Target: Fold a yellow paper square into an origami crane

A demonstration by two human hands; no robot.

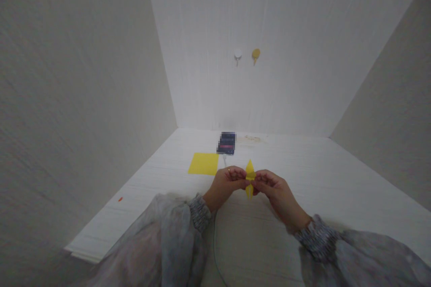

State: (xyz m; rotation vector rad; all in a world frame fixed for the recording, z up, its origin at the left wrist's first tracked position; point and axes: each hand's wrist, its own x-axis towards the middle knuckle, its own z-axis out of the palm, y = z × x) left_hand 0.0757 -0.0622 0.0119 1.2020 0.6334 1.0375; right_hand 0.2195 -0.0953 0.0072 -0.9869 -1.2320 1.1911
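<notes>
Folded yellow paper piece (249,178): held upright above the counter (319,175), pinched at mid-height from both sides. Left hand (226,184) grip: fingertips closed on its left edge. Right hand (273,188) grip: fingertips closed on its right edge. Flat yellow sheet (204,163) lies just behind-left; a dark phone (226,143) lies beyond it.

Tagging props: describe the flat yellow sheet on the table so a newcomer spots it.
Start at the white table between pale walls. Toward its far end, just left of the dark phone, lies the yellow sheet. Unlike the folded yellow paper pinched between the left hand and right hand, it lies flat, square and untouched.
</notes>
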